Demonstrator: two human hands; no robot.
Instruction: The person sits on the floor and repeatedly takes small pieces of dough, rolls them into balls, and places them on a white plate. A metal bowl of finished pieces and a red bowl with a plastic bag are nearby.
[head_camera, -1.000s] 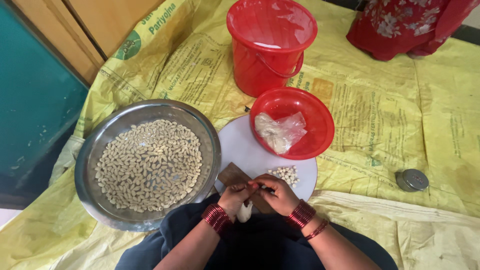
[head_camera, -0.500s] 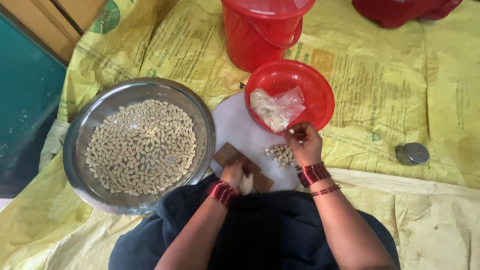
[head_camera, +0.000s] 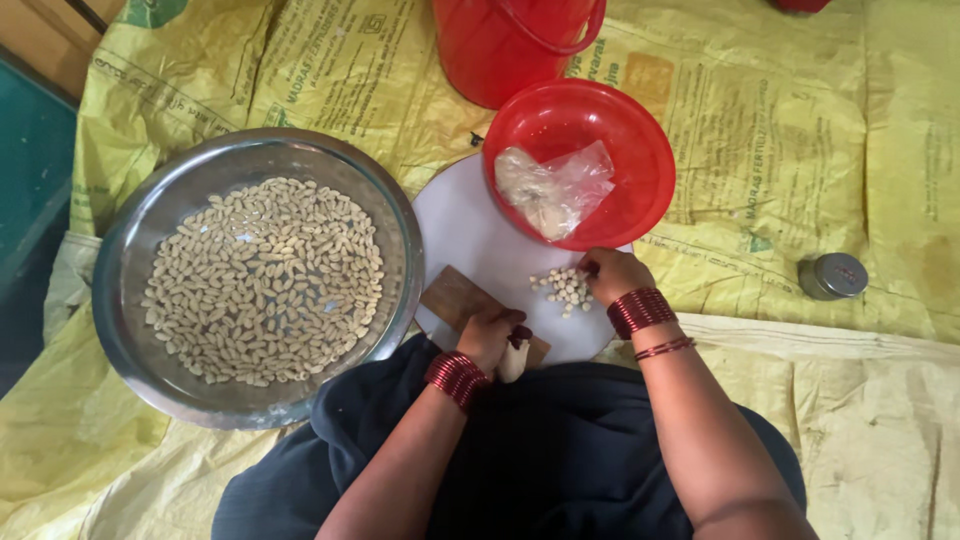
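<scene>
Since half a second ago, the right hand (head_camera: 612, 275) has dropped, fingertips pinched together, onto the small pile of kernels (head_camera: 566, 288) mid-frame: light, brittle, best pinched gently.

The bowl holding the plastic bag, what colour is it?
Red bowl, seen in the head view.

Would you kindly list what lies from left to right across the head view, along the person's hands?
Steel basin of pale kernels → wooden block → left hand → small pile of kernels → right hand → small round metal tin.
</scene>
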